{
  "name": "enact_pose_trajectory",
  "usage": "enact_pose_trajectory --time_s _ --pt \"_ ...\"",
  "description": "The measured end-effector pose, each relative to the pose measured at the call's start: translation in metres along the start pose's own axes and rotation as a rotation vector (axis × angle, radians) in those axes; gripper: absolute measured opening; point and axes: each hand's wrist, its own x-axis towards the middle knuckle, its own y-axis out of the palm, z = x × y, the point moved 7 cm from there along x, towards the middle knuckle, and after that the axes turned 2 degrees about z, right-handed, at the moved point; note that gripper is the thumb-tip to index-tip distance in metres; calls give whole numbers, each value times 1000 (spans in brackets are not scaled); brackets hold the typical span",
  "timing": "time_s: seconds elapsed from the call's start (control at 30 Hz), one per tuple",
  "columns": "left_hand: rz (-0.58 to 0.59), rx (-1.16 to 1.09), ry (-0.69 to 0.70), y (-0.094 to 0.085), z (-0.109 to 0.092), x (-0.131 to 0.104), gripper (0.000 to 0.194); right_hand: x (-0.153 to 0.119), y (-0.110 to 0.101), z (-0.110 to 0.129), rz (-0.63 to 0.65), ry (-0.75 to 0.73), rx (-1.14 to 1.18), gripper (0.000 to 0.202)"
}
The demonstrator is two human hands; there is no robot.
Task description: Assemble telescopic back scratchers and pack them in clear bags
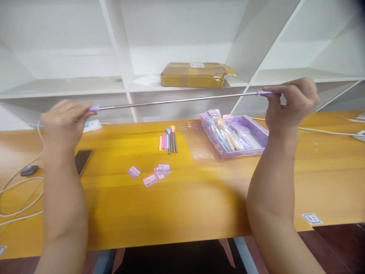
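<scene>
A long thin metal rod (176,100) with purple ends stretches nearly level above the table. My left hand (67,116) pinches its left end, and my right hand (293,99) grips its right end. Below lie several small rods (173,141), two topped by hand shapes in blue and orange, beside short yellow, pink and blue sticks (163,142). Small printed cards (150,180) are scattered nearer the front. A purple open box (242,153) at the right holds plastic-wrapped items (225,133), next to a clear plastic wrapper (199,146).
White shelves (182,23) rise behind the wooden table (171,217), with a taped cardboard box (194,75) on one. On the left are a phone (83,160), a black mouse (29,170) and white cables (21,179). Another cable runs behind the right forearm.
</scene>
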Motion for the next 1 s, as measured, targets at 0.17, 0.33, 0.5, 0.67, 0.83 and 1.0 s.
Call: enact_pose_trajectory --time_s 0.17,0.33,0.5,0.67,0.83,1.0 --pt "12 -4 -7 7 2 2 27 6 0 -35 -58 88 -117 22" --pt "27 14 -29 3 16 -5 29 3 -1 -55 -90 123 -95 23" --pt "50 -28 -58 2 24 -6 28 -1 -7 -53 -73 150 -91 33" --pt "55 -44 -79 2 26 -5 31 4 -6 -48 -79 154 -62 41" --pt "55 -7 -76 2 35 -10 33 1 1 -47 -78 192 15 45" --pt "111 83 -79 17 47 -9 35 -12 7 -33 65 114 370 31"
